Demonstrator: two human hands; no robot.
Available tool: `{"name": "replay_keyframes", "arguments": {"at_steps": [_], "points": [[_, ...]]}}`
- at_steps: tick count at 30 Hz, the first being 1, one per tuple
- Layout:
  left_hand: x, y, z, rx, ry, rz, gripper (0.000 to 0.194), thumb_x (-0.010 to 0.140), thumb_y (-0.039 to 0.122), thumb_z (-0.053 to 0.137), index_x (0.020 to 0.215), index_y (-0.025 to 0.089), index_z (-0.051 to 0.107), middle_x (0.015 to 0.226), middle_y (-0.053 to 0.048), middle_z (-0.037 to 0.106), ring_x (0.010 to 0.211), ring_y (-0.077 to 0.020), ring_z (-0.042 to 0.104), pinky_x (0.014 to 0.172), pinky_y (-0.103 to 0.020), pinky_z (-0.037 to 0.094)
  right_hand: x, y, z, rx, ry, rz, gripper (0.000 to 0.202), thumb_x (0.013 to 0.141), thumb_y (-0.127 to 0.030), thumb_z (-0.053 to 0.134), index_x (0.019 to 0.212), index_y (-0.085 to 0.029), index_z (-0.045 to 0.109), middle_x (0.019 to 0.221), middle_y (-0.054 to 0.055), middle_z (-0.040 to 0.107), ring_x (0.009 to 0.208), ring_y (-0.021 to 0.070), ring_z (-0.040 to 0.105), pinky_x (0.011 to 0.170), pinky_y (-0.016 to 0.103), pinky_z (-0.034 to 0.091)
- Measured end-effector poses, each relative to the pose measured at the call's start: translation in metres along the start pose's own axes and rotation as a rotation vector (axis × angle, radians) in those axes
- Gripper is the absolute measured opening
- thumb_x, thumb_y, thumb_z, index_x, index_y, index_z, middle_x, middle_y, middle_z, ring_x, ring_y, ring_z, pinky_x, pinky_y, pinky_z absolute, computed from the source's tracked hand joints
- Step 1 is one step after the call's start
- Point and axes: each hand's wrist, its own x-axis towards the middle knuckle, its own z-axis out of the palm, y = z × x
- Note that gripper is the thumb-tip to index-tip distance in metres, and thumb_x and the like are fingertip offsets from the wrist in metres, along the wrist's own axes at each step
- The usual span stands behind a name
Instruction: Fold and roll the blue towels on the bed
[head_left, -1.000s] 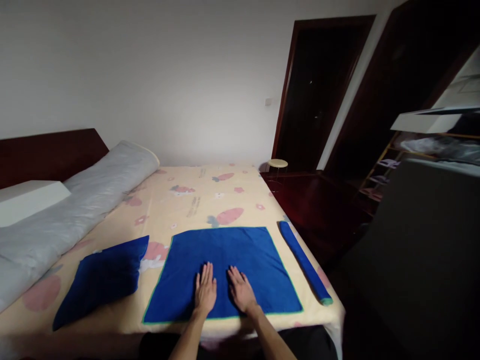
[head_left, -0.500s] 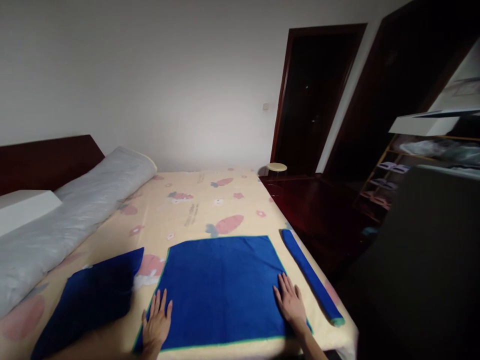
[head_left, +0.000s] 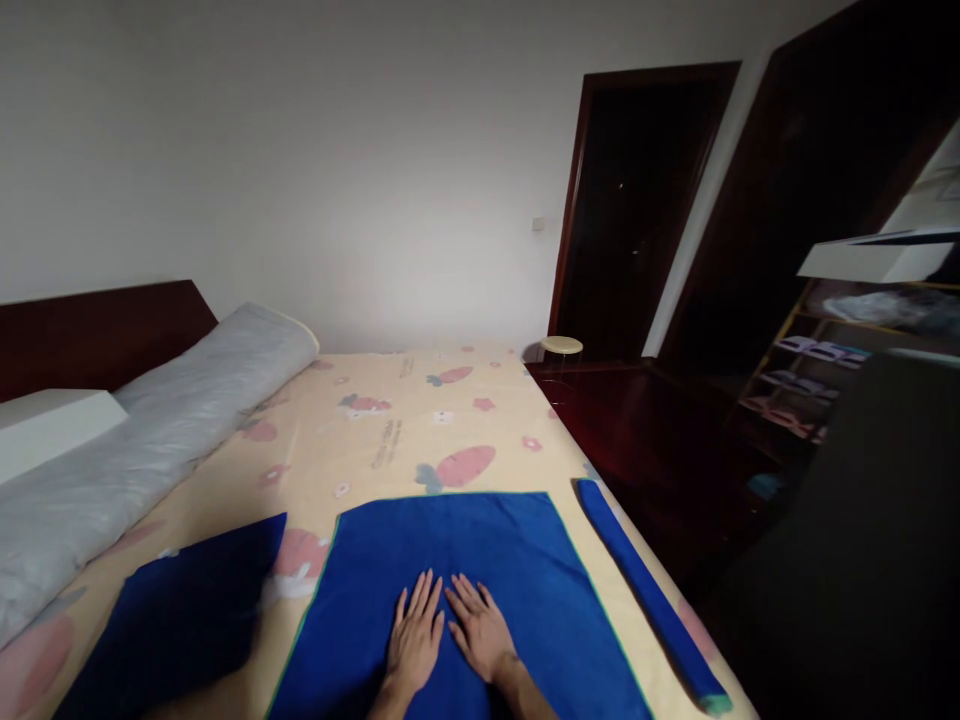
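Note:
A blue towel point(head_left: 450, 530) with green edging lies spread flat on the bed. My left hand point(head_left: 416, 632) rests palm down near its middle, fingers stretched out. Close beside it, my right hand point(head_left: 481, 622) also lies flat on the cloth, fingers extended and nothing held. To the right, a rolled blue towel point(head_left: 649, 590) with a green end lies along the bed's edge. Another blue towel point(head_left: 180, 610), dark in shadow, lies to the left of my hands. The near edge of the spread towel runs out of view.
The bed sheet point(head_left: 390, 400) has a strawberry pattern. A long grey rolled bedding piece point(head_left: 187, 400) and a white box point(head_left: 60, 420) lie at the left. Beyond the bed's right side stand a stool point(head_left: 562, 345), a shoe rack point(head_left: 810, 380) and a dark upright shape point(head_left: 862, 560).
Both hands have moved inward from the towel's left and right sides to its middle, now nearly together. The view has shifted slightly, and the towel's near edge has left the picture.

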Motion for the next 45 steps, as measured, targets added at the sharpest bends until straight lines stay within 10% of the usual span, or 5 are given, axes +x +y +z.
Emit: {"name": "replay_keyframes", "arguments": {"at_steps": [11,15,23,36,45], "points": [[-0.047,-0.141,-0.028,0.285,0.008,-0.598,0.053,0.096,0.037,0.022,0.147,0.029,0.032,0.158,-0.001,0.029,0.146,-0.0189,0.028,0.118,-0.052,0.020,-0.061,0.156,-0.033,-0.328,0.300,0.614,0.068,0.093,-0.052,0.025,0.148,-0.013,0.037,0.156,0.009,0.031,0.146,0.0245,0.024,0.118,0.048,0.017],[-0.028,-0.102,-0.027,0.259,0.097,-0.464,0.053,0.096,0.031,0.020,0.147,0.024,0.032,0.157,-0.005,0.030,0.146,-0.0213,0.027,0.119,-0.054,0.016,-0.042,0.125,-0.027,-0.305,0.316,0.568,0.065,0.095,-0.046,0.023,0.146,-0.008,0.038,0.155,0.013,0.031,0.146,0.0265,0.023,0.119,0.047,0.016],[0.041,0.007,-0.002,-0.061,-0.039,0.040,0.053,0.097,0.025,0.019,0.150,0.030,0.017,0.158,0.002,0.028,0.146,-0.0136,0.026,0.118,-0.039,0.027,0.026,0.015,-0.007,0.004,-0.023,-0.074,0.057,0.099,-0.045,0.028,0.152,-0.027,0.023,0.159,0.001,0.023,0.147,0.0180,0.019,0.120,0.042,0.018],[0.022,-0.127,-0.015,0.204,0.013,-0.554,0.054,0.096,0.041,0.022,0.149,0.030,0.024,0.159,-0.002,0.026,0.147,-0.0200,0.025,0.118,-0.049,0.022,-0.017,0.183,-0.050,-0.287,0.240,0.566,0.064,0.095,-0.051,0.029,0.149,-0.016,0.035,0.156,0.008,0.029,0.145,0.0248,0.025,0.118,0.048,0.018],[0.064,-0.028,0.016,0.023,0.078,0.045,0.057,0.096,0.022,0.023,0.151,0.030,0.009,0.158,0.001,0.029,0.145,-0.0152,0.030,0.117,-0.039,0.029,0.047,0.048,-0.002,-0.051,0.067,-0.010,0.054,0.100,-0.041,0.028,0.151,-0.023,0.028,0.158,0.003,0.026,0.146,0.0199,0.023,0.119,0.041,0.021]]}}
